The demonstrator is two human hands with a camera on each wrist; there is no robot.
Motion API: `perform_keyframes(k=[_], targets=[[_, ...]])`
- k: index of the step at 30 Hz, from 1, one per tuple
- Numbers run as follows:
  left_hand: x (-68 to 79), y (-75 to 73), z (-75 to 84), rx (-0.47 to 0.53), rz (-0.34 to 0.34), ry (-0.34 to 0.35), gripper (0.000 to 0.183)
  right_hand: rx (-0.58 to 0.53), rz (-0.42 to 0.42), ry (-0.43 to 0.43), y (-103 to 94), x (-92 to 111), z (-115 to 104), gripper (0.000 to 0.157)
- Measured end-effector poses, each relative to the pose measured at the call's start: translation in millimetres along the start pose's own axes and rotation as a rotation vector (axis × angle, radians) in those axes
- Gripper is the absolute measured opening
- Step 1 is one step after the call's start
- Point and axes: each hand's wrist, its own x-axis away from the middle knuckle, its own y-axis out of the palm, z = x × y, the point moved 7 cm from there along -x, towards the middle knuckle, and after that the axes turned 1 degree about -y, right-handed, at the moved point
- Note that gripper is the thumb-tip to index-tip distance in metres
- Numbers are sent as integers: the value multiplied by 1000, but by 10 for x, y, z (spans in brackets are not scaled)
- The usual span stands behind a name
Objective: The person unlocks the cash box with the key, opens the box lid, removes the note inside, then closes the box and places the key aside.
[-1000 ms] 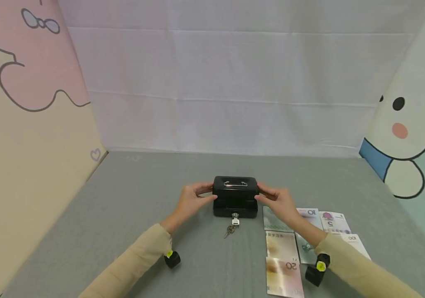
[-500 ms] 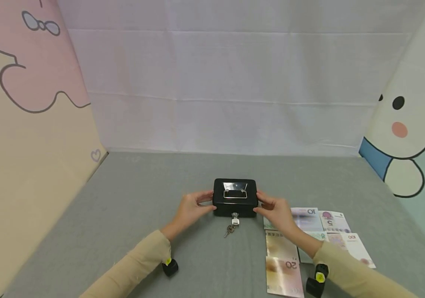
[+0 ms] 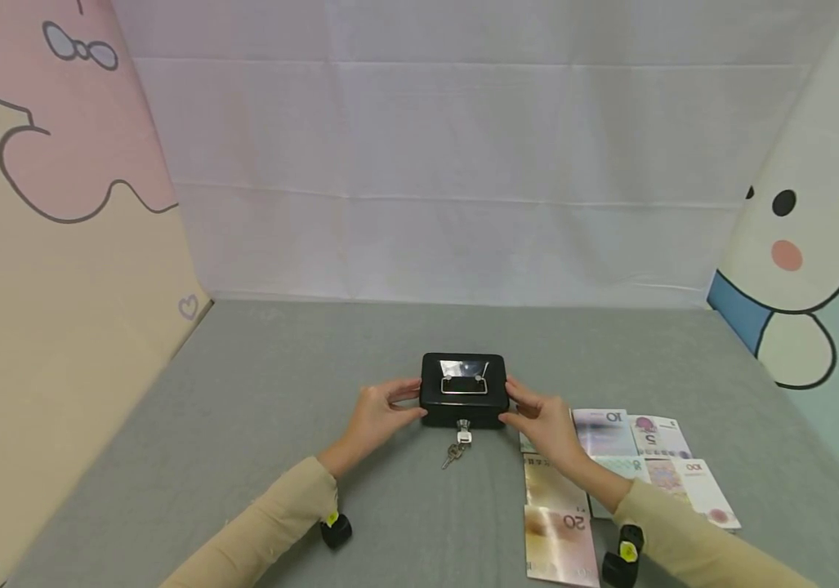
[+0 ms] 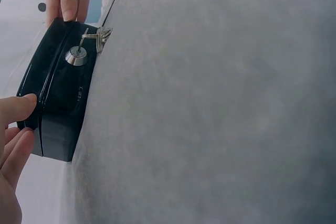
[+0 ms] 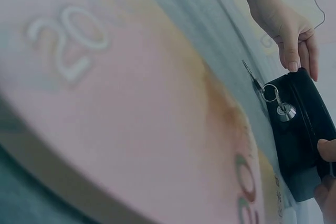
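Observation:
A small black cash box (image 3: 437, 408) with a wire handle on top stands mid-table, its lid down. Keys (image 3: 454, 452) on a ring hang from the silver lock (image 4: 76, 56) in its front face. My left hand (image 3: 378, 415) holds the lid's left side between thumb and fingers. At the opposite end, my right hand (image 3: 547, 420) grips the lid in the same way, with the thumb toward the front corner. In the right wrist view, both hands touch the cash box (image 5: 296, 145) at its ends. The inside of the box is hidden.
Several banknotes lie to the right of the box, among them a 20 note (image 3: 560, 543), a 10 note (image 3: 605, 431) and a 100 note (image 3: 706, 490). My right forearm passes over some of them. The grey table (image 3: 301, 351) ends at a white cloth backdrop (image 3: 456, 163).
The lid has come down from a partly raised tilt to lying flat on the box, both hands lowering with it. In the last half second almost nothing has moved.

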Motion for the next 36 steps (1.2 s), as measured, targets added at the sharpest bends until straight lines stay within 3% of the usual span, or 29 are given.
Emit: perform_keyframes(k=[4,10,16,19,23,26,31,36], targets=[[-2,10,-5,10,-6,-101,42,-14,7,-13,2,12,-2,49],[-7,-17,209,26,-18,-138,43,13,17,-29,-9,19,1,49],[-13,5,10,-34,-11,-124,49,-18,5,38,-24,30,63,48],[-12,29,-86,-64,-36,-131,55,14,38,56,-54,46,53,44],[-16,66,-142,-70,-93,-173,61,100,111,62,-95,94,-11,30],[-24,82,-156,-74,-122,-202,61,125,133,114,-73,150,-16,20],[-38,102,-187,-63,-155,-239,62,71,73,228,85,244,32,14],[-35,113,-226,-73,-172,-263,62,47,-7,262,261,275,38,16]])
